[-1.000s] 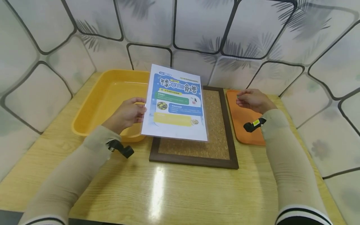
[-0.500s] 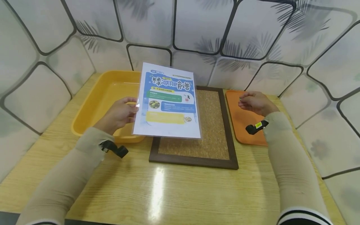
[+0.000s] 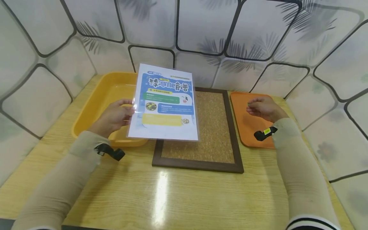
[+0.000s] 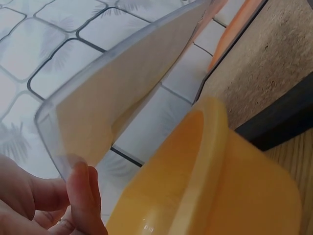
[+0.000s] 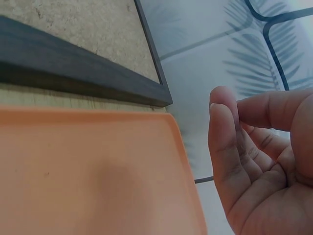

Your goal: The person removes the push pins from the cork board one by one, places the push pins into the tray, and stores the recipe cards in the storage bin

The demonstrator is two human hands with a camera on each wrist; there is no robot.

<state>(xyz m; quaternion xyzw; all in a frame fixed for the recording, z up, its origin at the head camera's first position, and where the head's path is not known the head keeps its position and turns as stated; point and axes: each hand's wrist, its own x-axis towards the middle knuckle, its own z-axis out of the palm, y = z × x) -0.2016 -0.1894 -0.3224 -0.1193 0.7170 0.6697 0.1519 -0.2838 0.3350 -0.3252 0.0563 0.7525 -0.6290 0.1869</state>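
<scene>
A laminated poster (image 3: 164, 102) with a blue, green and yellow print and Chinese lettering is held in the air by its left edge. My left hand (image 3: 113, 116) pinches that edge between thumb and fingers, over the yellow tray (image 3: 86, 118). In the left wrist view, the fingers (image 4: 83, 196) grip one corner of the sheet's clear border. Below and right of the poster lies a cork board (image 3: 212, 127) in a dark brown frame. Above the orange tray (image 3: 244, 131) hangs my right hand (image 3: 265, 108), fingers loosely curled, thumb against them; nothing is visible between them.
The pale wooden table (image 3: 184, 198) carries the trays and board. A patterned wall covering (image 3: 201, 28) stands behind and on both sides. Each wrist wears a small black camera, one on the left wrist (image 3: 109, 151) and one on the right wrist (image 3: 264, 132).
My left hand has carried the poster leftward, uncovering more of the cork board's right part. My right hand has drifted slightly right and down. The trays and board stay put.
</scene>
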